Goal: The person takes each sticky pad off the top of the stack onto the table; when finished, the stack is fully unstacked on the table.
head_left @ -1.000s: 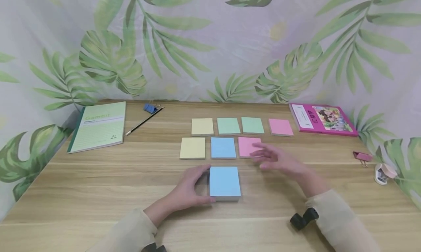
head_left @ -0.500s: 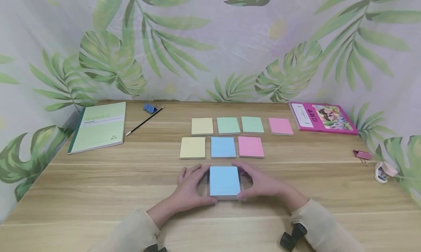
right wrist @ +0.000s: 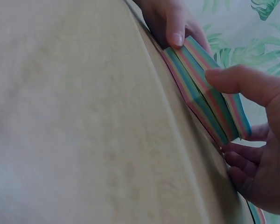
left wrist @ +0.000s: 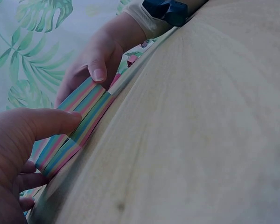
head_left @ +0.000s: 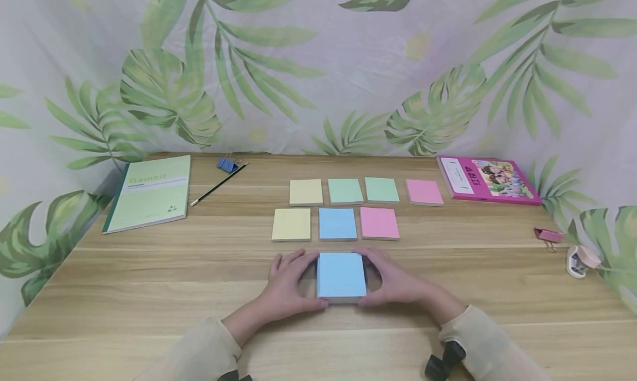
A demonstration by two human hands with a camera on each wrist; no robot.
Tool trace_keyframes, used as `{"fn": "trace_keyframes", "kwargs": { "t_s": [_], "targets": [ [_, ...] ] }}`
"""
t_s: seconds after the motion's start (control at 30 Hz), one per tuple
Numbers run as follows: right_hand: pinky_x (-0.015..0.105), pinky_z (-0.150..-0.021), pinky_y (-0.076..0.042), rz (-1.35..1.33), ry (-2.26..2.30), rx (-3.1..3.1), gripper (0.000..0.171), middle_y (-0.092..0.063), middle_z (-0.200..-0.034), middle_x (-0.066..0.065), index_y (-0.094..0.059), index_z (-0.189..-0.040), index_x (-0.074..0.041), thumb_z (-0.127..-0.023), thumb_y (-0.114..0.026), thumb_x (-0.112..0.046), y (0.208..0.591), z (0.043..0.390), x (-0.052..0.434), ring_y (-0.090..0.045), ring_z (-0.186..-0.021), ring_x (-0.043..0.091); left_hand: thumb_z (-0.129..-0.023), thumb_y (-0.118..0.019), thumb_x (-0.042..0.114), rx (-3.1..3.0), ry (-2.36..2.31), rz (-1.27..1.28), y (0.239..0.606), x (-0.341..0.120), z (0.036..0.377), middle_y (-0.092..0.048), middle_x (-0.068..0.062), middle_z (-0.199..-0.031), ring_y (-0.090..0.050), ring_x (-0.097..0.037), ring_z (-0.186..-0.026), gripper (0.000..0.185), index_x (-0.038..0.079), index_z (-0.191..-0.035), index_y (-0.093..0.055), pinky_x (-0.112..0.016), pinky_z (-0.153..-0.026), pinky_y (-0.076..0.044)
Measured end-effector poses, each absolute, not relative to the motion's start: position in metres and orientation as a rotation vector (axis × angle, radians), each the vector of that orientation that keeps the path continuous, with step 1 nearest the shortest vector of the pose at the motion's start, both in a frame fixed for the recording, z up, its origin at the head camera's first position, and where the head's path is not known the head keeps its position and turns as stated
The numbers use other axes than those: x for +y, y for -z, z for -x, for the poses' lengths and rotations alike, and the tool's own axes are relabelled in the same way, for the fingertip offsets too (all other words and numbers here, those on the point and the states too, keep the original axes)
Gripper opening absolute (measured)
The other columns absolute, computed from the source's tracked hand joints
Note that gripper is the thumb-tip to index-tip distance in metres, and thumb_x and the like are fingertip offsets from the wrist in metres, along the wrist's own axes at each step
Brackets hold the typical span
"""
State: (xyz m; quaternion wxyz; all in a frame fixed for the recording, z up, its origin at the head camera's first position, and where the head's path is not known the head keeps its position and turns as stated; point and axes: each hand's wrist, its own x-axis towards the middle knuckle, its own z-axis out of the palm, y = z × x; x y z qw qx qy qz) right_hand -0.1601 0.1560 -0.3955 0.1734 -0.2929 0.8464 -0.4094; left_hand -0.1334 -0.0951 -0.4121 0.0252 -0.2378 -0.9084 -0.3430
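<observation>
Gripping the sticky-note pad [head_left: 341,276] on the table [head_left: 149,292] near you, your left hand [head_left: 287,284] and right hand [head_left: 395,281] pinch its sides below the laid-out notes [head_left: 338,223]; next likely peel one top sheet.

Both hands [right wrist: 256,154] grip striped pad [right wrist: 207,88] on table [right wrist: 74,130]

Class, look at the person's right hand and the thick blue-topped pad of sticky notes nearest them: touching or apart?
Touching. In the right wrist view the right hand has its thumb on the striped edge of the sticky-note pad; the head view agrees.
</observation>
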Motion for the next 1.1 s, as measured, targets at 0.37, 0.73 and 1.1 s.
{"fn": "trace_keyframes", "kwargs": {
  "t_s": [0.37, 0.73, 1.1],
  "targets": [
    [0.035, -0.092, -0.035, 0.674, 1.691, 1.746, 0.09, -0.035, -0.129, 0.02, -0.008, -0.136, -0.008, -0.068, -0.064, 0.011, 0.388, 0.175, 0.184, -0.039, -0.113, 0.029, -0.057, -0.075, 0.045, -2.822, 1.047, 0.727, 0.413, -0.095, 0.133, -0.043, -0.004, -0.126, -0.025, -0.027, -0.121, 0.086, 0.008, -0.127, -0.041, -0.052, -0.097, 0.001],
    [0.032, -0.086, -0.041, 0.681, 2.025, 1.529, 0.084, -0.038, -0.126, 0.011, -0.003, -0.138, -0.01, -0.072, -0.046, 0.021, 0.377, 0.199, 0.251, -0.045, -0.107, 0.024, -0.058, -0.074, 0.045, -2.83, 1.077, 0.723, 0.413, -0.096, 0.133, -0.042, -0.004, -0.127, -0.024, -0.026, -0.122, 0.087, 0.008, -0.128, -0.04, -0.051, -0.097, 0.003],
    [0.029, -0.084, -0.042, 0.477, 1.972, 1.72, 0.083, -0.036, -0.125, 0.005, -0.004, -0.139, -0.02, -0.077, -0.044, 0.018, 0.385, 0.229, 0.308, -0.046, -0.105, 0.015, -0.057, -0.074, 0.045, -2.826, 1.066, 0.715, 0.413, -0.096, 0.133, -0.043, -0.004, -0.127, -0.024, -0.025, -0.122, 0.086, 0.008, -0.128, -0.04, -0.051, -0.097, 0.003]
  ]
}}
